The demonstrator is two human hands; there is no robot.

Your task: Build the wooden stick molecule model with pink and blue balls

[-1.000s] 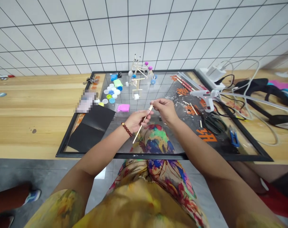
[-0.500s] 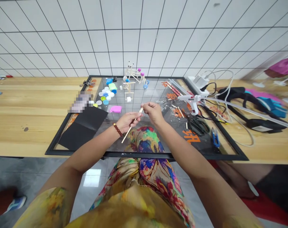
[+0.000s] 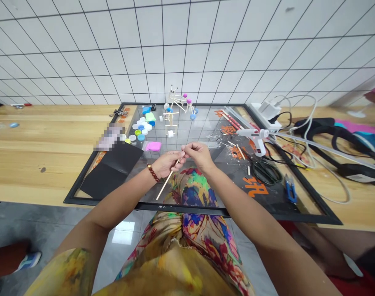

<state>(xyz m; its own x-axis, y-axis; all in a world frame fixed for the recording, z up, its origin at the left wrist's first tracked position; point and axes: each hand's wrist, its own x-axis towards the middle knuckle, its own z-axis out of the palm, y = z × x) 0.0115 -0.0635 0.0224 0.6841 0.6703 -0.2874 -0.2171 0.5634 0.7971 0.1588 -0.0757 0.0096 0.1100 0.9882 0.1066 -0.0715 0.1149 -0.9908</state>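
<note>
My left hand point(image 3: 166, 163) is closed round a thin wooden stick point(image 3: 164, 186) that slants down to the left from its fingers. My right hand point(image 3: 199, 155) pinches the stick's upper end, fingertip to fingertip with the left hand. Both hands hover over the near middle of a black-framed glass sheet point(image 3: 301, 207) lying on the wooden table point(image 3: 48, 152). Beyond the hands stands a small model of sticks and coloured balls point(image 3: 176, 107). A pink block point(image 3: 153, 146) lies just left of the hands.
A black paper sheet point(image 3: 113, 168) covers the sheet's near left. Several bottle caps point(image 3: 140, 128) lie behind it. A white glue gun point(image 3: 252, 135), scissors point(image 3: 266, 172), a blue clipper point(image 3: 290, 188), a power strip point(image 3: 265, 110) with cables and a black strap point(image 3: 344, 146) fill the right. Someone's shoe point(image 3: 26, 261) shows at lower left.
Both hands have stayed together on the stick while the stick slid lower through the left hand, so less shows above the fingers. The view shifted slightly.
</note>
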